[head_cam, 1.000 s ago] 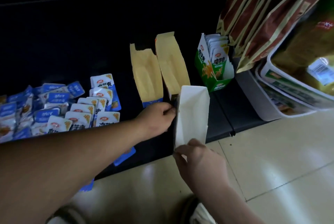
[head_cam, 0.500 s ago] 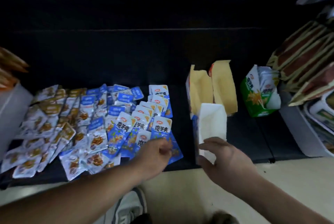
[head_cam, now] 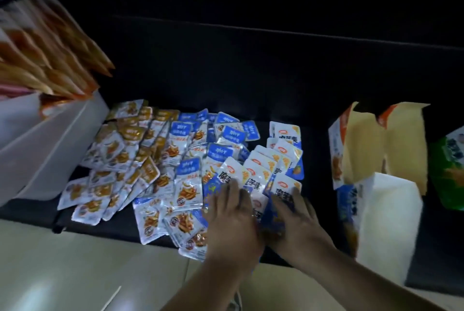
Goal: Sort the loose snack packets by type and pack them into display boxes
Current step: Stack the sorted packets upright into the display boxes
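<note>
Grip wide on both: right hand, off the box, joins left hand flat on packets.

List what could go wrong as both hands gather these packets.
Mixing: the left hand and right hand press on the white-topped packets, which overlap the blue-banner packets, so one scoop may catch both types.
Falling: the front packets overhang the dark shelf beside the left wrist and could be swept onto the floor.

Left hand and right hand lie palms down, side by side.
Both forearms reach forward; fingers straight, slightly spread.
</note>
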`<state>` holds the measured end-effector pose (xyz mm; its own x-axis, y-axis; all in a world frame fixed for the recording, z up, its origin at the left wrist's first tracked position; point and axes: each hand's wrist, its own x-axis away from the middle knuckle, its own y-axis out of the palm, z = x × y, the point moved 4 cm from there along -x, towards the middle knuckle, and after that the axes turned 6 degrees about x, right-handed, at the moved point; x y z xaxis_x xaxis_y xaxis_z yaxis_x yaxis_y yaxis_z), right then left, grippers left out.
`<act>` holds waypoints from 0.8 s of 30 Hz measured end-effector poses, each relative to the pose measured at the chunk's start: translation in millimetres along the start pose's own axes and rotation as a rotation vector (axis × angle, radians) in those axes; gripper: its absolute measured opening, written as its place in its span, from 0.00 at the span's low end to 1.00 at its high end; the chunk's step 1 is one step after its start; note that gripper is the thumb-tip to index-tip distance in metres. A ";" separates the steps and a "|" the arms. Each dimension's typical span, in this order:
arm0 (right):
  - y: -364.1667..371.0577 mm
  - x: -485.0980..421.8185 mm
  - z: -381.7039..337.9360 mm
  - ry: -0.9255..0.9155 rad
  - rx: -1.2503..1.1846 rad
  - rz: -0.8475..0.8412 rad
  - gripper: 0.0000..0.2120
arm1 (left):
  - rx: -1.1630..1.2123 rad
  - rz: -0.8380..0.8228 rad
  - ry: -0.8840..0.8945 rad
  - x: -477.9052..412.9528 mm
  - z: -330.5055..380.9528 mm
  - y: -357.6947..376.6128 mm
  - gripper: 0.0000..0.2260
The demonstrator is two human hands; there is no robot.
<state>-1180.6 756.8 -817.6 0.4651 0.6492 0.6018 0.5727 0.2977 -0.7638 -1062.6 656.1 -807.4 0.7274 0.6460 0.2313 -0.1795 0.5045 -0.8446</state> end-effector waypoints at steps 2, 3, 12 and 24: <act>4.4 -2.2 2.1 -0.034 0.100 0.085 0.44 | 0.036 -0.084 -0.003 -1.7 1.3 13.4 0.44; 4.6 -4.4 2.9 -0.036 0.117 0.131 0.44 | 0.051 -0.089 0.010 -2.5 0.1 15.8 0.44; -14.8 -20.1 11.9 0.049 -0.041 0.248 0.47 | 0.295 -0.117 0.114 -8.8 5.2 20.7 0.42; -6.4 -22.1 35.1 -0.070 -0.262 0.381 0.38 | -0.042 0.187 0.075 -13.5 -8.4 15.2 0.25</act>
<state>-1218.2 765.0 -834.3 0.6339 0.7262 0.2662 0.5255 -0.1519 -0.8371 -1069.6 650.3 -827.4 0.7316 0.6809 0.0335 -0.2891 0.3544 -0.8893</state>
